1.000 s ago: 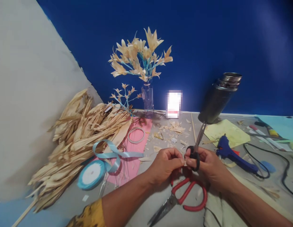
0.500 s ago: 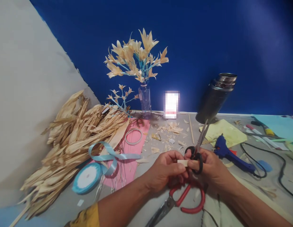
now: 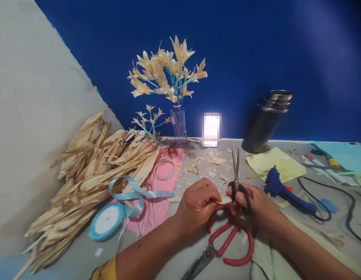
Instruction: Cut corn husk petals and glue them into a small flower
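Note:
My left hand pinches a small pale husk piece at the table's near middle. Right beside it, my right hand grips black-handled scissors, blades pointing up and away, their tips close together. The husk piece sits between both hands, touching the scissor handles. Large red-handled scissors lie on the table just under my hands. A heap of dried corn husks fills the left side.
A light blue ribbon roll and pink paper lie left of centre. A vase of husk flowers and a steel flask stand at the back. A blue glue gun with black cord, markers and husk scraps lie right.
The black scissors swung from leaning right to pointing nearly straight up. The husk piece moved slightly lower between my hands. The view shifted a little.

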### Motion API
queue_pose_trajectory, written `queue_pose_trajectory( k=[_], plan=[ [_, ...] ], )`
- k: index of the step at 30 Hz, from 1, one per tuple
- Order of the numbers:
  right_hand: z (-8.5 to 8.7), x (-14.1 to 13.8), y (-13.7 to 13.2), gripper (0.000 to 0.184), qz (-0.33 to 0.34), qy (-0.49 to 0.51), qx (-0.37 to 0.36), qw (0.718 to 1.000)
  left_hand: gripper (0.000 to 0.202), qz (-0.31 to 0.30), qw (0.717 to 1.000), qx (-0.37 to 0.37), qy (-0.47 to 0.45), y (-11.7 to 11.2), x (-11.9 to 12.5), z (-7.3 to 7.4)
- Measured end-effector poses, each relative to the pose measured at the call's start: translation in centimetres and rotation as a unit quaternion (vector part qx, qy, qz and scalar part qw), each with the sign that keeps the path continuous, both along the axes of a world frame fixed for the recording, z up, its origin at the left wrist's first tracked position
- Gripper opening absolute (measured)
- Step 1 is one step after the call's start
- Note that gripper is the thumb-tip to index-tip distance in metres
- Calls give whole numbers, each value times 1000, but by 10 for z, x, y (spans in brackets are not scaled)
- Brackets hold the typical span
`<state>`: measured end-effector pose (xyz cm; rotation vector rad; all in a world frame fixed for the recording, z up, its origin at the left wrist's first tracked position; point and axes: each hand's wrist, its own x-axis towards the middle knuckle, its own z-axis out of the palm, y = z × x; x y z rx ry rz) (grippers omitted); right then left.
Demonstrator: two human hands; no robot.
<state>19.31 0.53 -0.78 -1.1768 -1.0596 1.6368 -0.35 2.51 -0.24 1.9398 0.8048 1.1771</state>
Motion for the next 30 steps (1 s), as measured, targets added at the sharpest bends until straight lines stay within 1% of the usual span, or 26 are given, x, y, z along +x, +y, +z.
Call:
queue_pose_trajectory(
  k=[2, 3, 4, 5, 6, 7, 8, 9, 10, 11, 12, 13, 14, 15, 17, 18, 20, 21, 23, 24, 26, 27, 30],
  plan=[
    [-1, 0, 0, 41, 11, -2, -6, 1000, 15, -16, 999, 34, 31, 0, -1, -3],
    [-2, 0, 0, 40, 7, -6, 1, 1000, 14, -18, 998, 39, 40, 0, 0, -4],
    [-2, 0, -1, 38, -5, -16, 16, 1000, 13, -14, 998, 31, 44, 0, 1, -4],
    [-1, 0, -2, 37, -23, -33, 36, 999, 12, -3, 999, 7, 41, -1, 2, -4],
    [0, 0, -3, 34, -43, -54, 59, 996, 13, 11, 999, -36, 29, -1, 4, -3],
    [1, 0, -4, 32, -62, -78, 81, 992, 14, 20, 995, -99, 9, -1, 5, -2],
    [3, 0, -5, 30, -81, -101, 99, 987, 13, 20, 984, -176, -21, 0, 6, -1],
    [4, -1, -5, 28, -95, -121, 112, 982, 11, 10, 964, -258, -59, 0, 8, 0],
    [6, -1, -6, 27, -105, -135, 121, 978, 13, -7, 938, -333, -99, 0, 9, 0],
    [8, -2, -6, 26, -112, -144, 125, 975, 21, -26, 910, -392, -136, 0, 9, 0],
    [10, -3, -6, 27, -116, -148, 124, 974, 29, -42, 886, -431, -164, 0, 10, -1],
    [11, -3, -6, 27, -120, -148, 120, 974, 36, -51, 871, -453, -182, -1, 10, -1],
    [12, -4, -5, 29, -122, -141, 112, 976, 38, -55, 864, -463, -189, -2, 10, -2],
    [13, -4, -5, 30, -124, -127, 99, 979, 37, -54, 864, -465, -188, -2, 11, -2],
    [12, -6, -5, 35, -119, -79, 56, 988, 27, -45, 876, -448, -174, -5, 12, 0],
    [11, -6, -5, 37, -108, -46, 25, 993, 24, -38, 887, -429, -170, -6, 13, 2],
    [7, -8, -6, 39, -73, 29, -37, 996, 26, -38, 907, -384, -170, -7, 14, 5],
    [4, -9, -6, 38, -54, 65, -57, 995, 27, -47, 911, -369, -176, -8, 15, 6],
    [1, -11, -7, 35, -17, 116, -69, 991, 27, -73, 907, -369, -191, -8, 17, 7],
    [0, -11, -7, 34, -2, 125, -64, 990, 29, -79, 902, -377, -195, -7, 17, 6],
    [-1, -12, -6, 34, 8, 99, -47, 994, 32, -66, 893, -398, -201, -6, 17, 3],
    [-1, -11, -5, 34, -1, 72, -37, 997, 33, -55, 889, -407, -202, -5, 16, 2],
    [-2, -9, -4, 37, -59, 10, -8, 998, 32, -30, 879, -435, -192, -4, 15, 0]
  ],
)
